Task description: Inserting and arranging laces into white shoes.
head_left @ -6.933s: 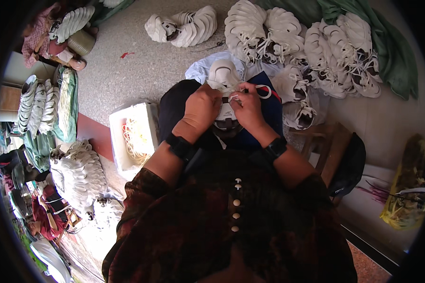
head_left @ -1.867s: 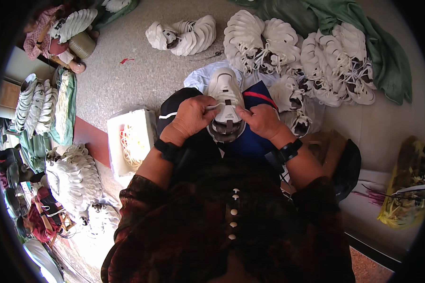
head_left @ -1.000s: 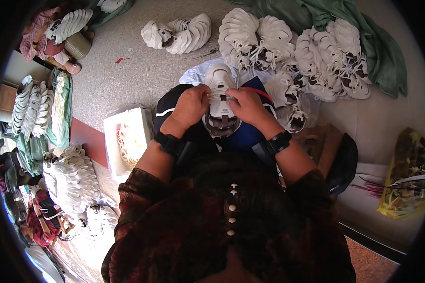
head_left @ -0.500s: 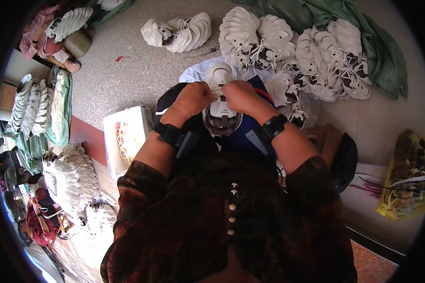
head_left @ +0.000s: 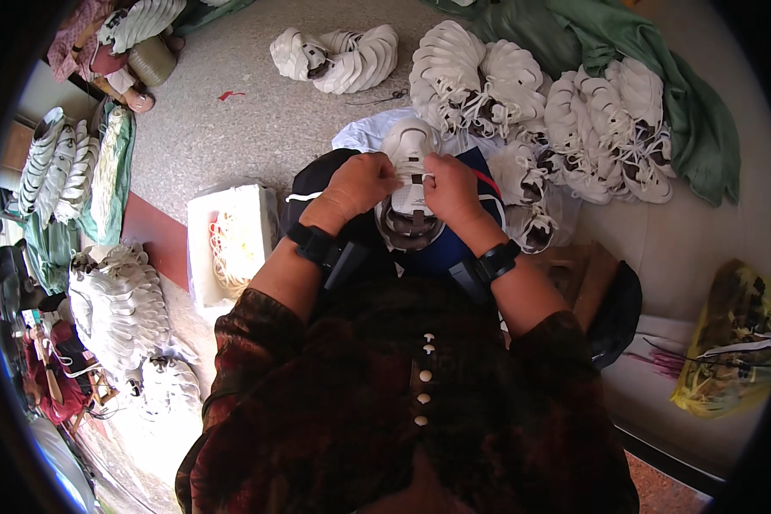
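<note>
A white and brown sneaker [head_left: 413, 201] rests on my lap, its toe pointing away from me and its brown-lined opening towards me. Both hands are at its lacing area. My left hand [head_left: 360, 187] is closed in a pinch at the left side of the tongue, and my right hand [head_left: 452, 188] is curled closed at the right side. White shoelace [head_left: 411, 178] crosses the shoe between them. The lace ends inside my fingers are mostly hidden.
Bundles of white sneakers [head_left: 450, 73] stand ahead and right beside a green cloth [head_left: 694, 128]. A white box [head_left: 204, 291] of pale laces sits at left. More shoe stacks [head_left: 120, 300] lie far left, near other people. A yellow bag [head_left: 728, 351] is at right.
My hands stay at the lacing, with the right one shifted slightly outward from the tongue. The whole view has shifted a little as my head moved.
</note>
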A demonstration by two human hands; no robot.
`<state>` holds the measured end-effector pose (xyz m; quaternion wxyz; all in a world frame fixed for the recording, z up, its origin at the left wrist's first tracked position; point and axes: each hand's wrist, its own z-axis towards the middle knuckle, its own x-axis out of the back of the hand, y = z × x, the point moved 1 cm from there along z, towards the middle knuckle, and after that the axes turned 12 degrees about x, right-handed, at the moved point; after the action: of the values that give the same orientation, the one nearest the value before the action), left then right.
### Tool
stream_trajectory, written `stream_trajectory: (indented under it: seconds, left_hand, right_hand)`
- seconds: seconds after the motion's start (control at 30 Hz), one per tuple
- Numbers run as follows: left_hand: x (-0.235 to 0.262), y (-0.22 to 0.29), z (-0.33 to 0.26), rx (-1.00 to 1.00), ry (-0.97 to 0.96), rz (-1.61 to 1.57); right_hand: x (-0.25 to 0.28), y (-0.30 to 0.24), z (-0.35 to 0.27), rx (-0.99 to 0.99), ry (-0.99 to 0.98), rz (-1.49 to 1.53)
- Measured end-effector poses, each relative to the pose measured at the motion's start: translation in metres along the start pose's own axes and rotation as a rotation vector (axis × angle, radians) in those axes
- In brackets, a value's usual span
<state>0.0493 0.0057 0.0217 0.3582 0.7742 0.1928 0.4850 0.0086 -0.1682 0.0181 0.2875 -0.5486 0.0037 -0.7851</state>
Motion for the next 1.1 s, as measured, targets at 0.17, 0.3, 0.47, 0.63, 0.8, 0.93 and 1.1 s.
stream_trajectory:
  seconds: [0.17,0.3,0.47,0.63,0.8,0.93,1.1]
  left_hand:
    - [-0.002,-0.001,0.000,-0.015,0.016,0.018]
    - [0.001,0.001,0.000,-0.040,-0.001,0.038]
    - [0.003,0.003,0.001,0.015,-0.004,0.100]
    - [0.003,-0.003,0.007,-0.006,0.025,0.083]
    - [0.015,0.000,-0.008,-0.492,0.519,0.171]
    - [0.030,-0.023,-0.027,-0.463,0.635,0.005]
    - [0.027,-0.041,-0.036,-0.421,0.517,-0.082]
  right_hand:
    - [-0.011,0.003,0.001,-0.089,0.066,-0.055]
    - [-0.012,0.021,0.003,-0.199,0.225,0.440]
    - [0.010,0.031,0.006,-0.648,-0.237,1.283]
    - [0.001,0.044,-0.001,-0.633,-0.170,1.118]
    - [-0.003,0.012,-0.007,-0.137,0.057,0.073]
    - [-0.001,0.009,-0.015,-0.141,0.163,0.057]
    - [0.026,0.008,-0.025,-0.026,-0.134,0.289]
